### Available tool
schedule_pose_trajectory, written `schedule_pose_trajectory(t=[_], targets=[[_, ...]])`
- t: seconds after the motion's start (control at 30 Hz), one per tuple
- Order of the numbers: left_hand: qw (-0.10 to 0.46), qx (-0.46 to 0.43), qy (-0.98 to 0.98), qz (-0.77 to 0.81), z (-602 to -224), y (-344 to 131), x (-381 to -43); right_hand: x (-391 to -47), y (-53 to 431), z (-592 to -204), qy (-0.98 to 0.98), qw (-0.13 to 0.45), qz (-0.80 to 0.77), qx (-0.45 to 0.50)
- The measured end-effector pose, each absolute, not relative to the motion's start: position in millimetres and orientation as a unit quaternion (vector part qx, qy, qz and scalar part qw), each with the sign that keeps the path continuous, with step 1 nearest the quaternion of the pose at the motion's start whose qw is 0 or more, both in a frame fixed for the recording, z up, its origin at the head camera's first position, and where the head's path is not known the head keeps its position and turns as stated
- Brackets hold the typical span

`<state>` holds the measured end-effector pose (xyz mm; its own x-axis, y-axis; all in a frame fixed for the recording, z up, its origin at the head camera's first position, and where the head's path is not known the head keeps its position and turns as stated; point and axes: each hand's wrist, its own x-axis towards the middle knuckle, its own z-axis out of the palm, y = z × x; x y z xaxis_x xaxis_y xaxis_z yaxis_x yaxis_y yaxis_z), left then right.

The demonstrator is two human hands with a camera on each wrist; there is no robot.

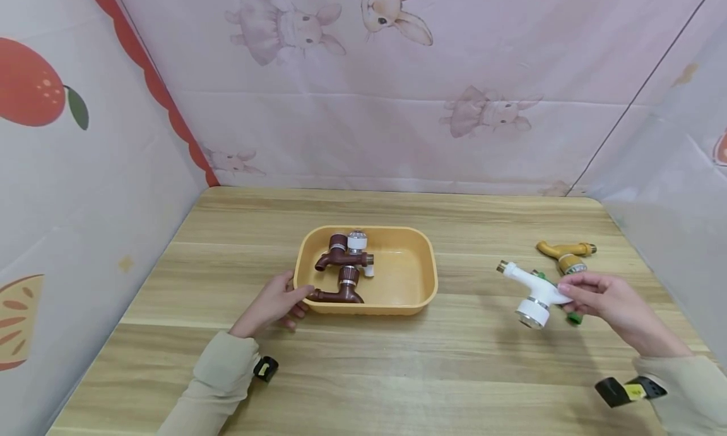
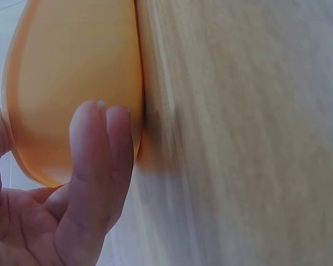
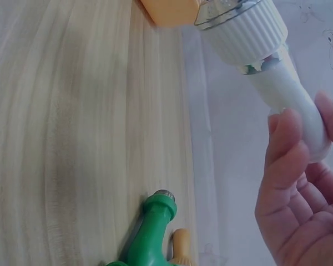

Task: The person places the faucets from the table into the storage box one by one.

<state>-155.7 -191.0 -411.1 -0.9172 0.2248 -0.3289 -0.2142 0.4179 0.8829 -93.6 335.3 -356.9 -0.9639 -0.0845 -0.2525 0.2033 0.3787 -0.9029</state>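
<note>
Two hands are set well apart. By the left hand (image 1: 275,305), the near left corner of the yellow basin (image 1: 403,272) is pinched, thumb over the rim, fingers outside; light pressure should be enough to steady it. Tipping is best avoided, as two brown faucets (image 1: 343,258) and a half-hidden white faucet (image 1: 356,241) are gathered in the basin's left half.

Well right of the basin, a raised white faucet (image 1: 542,291) is pinched at its plain end by the right hand (image 1: 604,303), its threaded end pointed toward the basin. With the bulky knob hung low, twisting seems likely, so a firm pinch is advised. Clearance should be allowed over the green faucet (image 3: 150,235) and the yellow faucet (image 1: 570,252), both seen right of the basin.

No brand can be read; on the right strap's yellow label (image 1: 634,392), marks are too small to be made out.
</note>
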Motion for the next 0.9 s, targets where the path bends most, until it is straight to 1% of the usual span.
schedule_pose_trajectory(t=[0.2, 0.9], targets=[[0.199, 0.007, 0.821, 0.534, -412, -191, -156, -96, 331, -354, 0.818, 0.124, -0.561, 0.016], [0.2, 0.016, 0.822, 0.533, -416, -192, -159, -113, 301, -345, 0.803, 0.125, -0.583, 0.025]])
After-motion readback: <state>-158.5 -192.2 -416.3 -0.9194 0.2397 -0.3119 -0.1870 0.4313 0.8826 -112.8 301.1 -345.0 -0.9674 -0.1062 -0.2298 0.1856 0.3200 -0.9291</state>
